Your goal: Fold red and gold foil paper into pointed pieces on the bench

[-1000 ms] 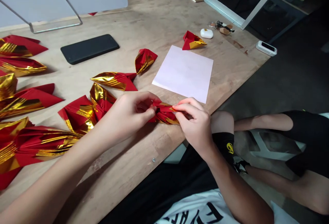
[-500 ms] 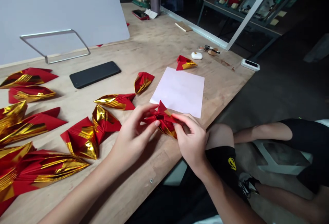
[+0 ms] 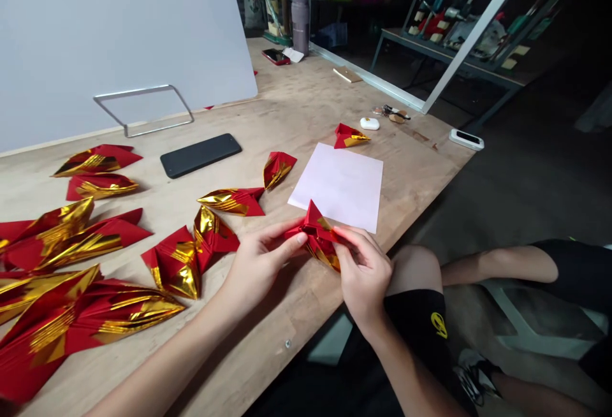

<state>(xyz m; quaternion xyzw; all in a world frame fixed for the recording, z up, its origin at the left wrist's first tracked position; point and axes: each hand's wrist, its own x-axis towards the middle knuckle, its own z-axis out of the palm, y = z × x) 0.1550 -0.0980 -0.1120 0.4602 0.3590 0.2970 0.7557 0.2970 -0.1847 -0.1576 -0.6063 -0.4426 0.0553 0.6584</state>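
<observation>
Between my two hands is a folded red and gold paper piece (image 3: pixel 315 229), one pointed corner standing up. My left hand (image 3: pixel 265 254) pinches its left side, with the thumb laid along the near edge. On the right side, my right hand (image 3: pixel 364 264) grips it between thumb and fingers; its gold underside shows between the hands. Just beyond lies a white sheet of paper (image 3: pixel 342 181). Left of my hands rest more folded red and gold pieces, the nearest being a folded piece (image 3: pixel 215 235) by my left wrist.
A black phone (image 3: pixel 201 155) lies beyond the folded pieces, near a whiteboard (image 3: pixel 129 28) with a metal wire stand (image 3: pixel 157 130). Toward the far right edge are a white earbud case (image 3: pixel 370 124) and a small white device (image 3: pixel 466 139). Another person's leg (image 3: pixel 502 264) is at the right.
The view has tilted up and turned slightly left, so everything sits lower and further right. Both hands keep hold of the folded paper piece, with only slight finger movement.
</observation>
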